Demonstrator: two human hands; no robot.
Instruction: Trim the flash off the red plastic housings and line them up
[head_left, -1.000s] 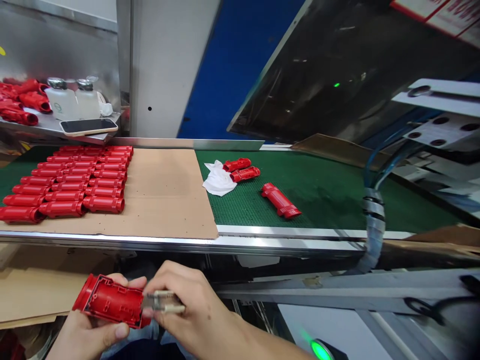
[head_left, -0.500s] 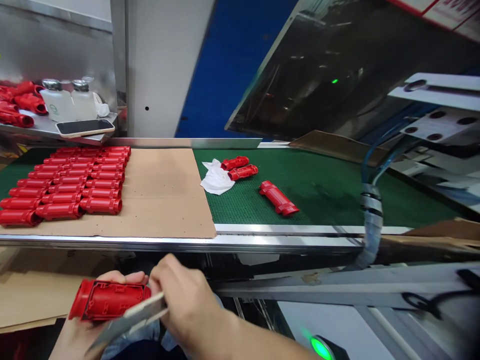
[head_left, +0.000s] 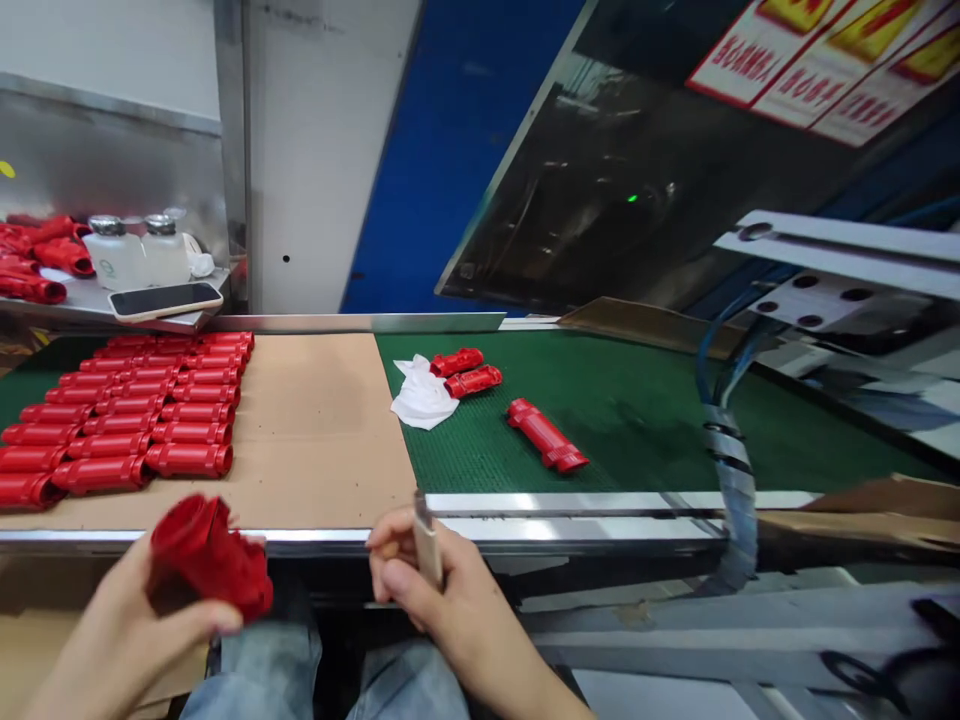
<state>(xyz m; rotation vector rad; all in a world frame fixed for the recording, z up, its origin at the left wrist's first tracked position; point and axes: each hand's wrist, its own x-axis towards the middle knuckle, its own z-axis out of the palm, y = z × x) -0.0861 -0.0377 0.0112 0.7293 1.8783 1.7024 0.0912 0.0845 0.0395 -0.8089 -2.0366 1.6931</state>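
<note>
My left hand (head_left: pixel 154 625) grips a red plastic housing (head_left: pixel 214 560), slightly blurred, at the front edge of the cardboard sheet (head_left: pixel 322 430). To its right, my right hand (head_left: pixel 442 580) is closed around a knife-like tool (head_left: pixel 427 545) with a pale handle, its short dark end pointing up. Rows of red housings (head_left: pixel 191 459) lie on the left part of the cardboard. A single red housing (head_left: pixel 547 436) rests on the green belt (head_left: pixel 645 430), near two smaller red pieces (head_left: pixel 474 381) beside a white cloth (head_left: pixel 424 397).
On a metal shelf at the left are a phone (head_left: pixel 165 300), two white bottles (head_left: pixel 165 255) and a heap of red parts (head_left: pixel 52 250). A machine arm (head_left: pixel 825 290) with a wrapped cable (head_left: pixel 731 490) stands at the right, above a grey rail (head_left: pixel 675 620).
My hands have moved apart. My left hand has raised and turned the red housing; my right hand has drawn the tool away to the right and tilted it upright. The view has shifted.
</note>
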